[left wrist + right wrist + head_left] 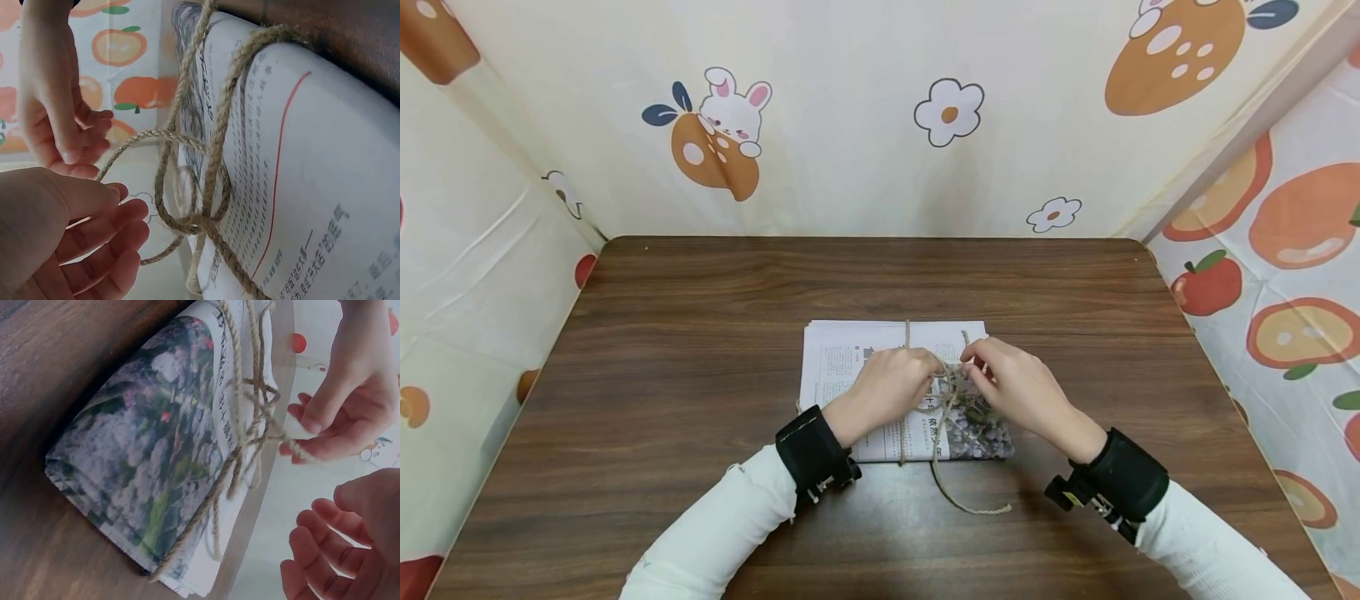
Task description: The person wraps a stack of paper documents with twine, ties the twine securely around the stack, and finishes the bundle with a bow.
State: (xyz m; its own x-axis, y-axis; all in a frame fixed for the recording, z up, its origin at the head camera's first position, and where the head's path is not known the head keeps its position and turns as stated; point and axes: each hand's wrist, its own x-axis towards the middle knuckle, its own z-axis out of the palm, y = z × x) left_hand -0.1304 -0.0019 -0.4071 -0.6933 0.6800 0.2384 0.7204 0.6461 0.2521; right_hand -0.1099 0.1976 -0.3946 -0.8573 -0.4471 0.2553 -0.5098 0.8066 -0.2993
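Note:
A folded stack of newspapers (831, 379) lies on the table, bound crosswise with tan twine (215, 144). The twine loops loosely around its crossing on top, seen close in both wrist views. Between thumb and forefinger, my left hand (887, 385) pinches a strand of this twine just over the bundle. My right hand (1026, 392) hovers at the right side of the crossing. In the right wrist view, the right hand's fingers (312, 544) are relaxed and spread, with nothing visible between them. Flowers in a colour photo (156, 450) cover the bundle's right part.
One loose twine end (966, 507) trails off the bundle's front edge onto the dark wood table (700, 333). A pale curtain (850, 125) printed with rabbits and flowers stands behind the table, and a fruit-patterned cloth (1285, 292) hangs at the right.

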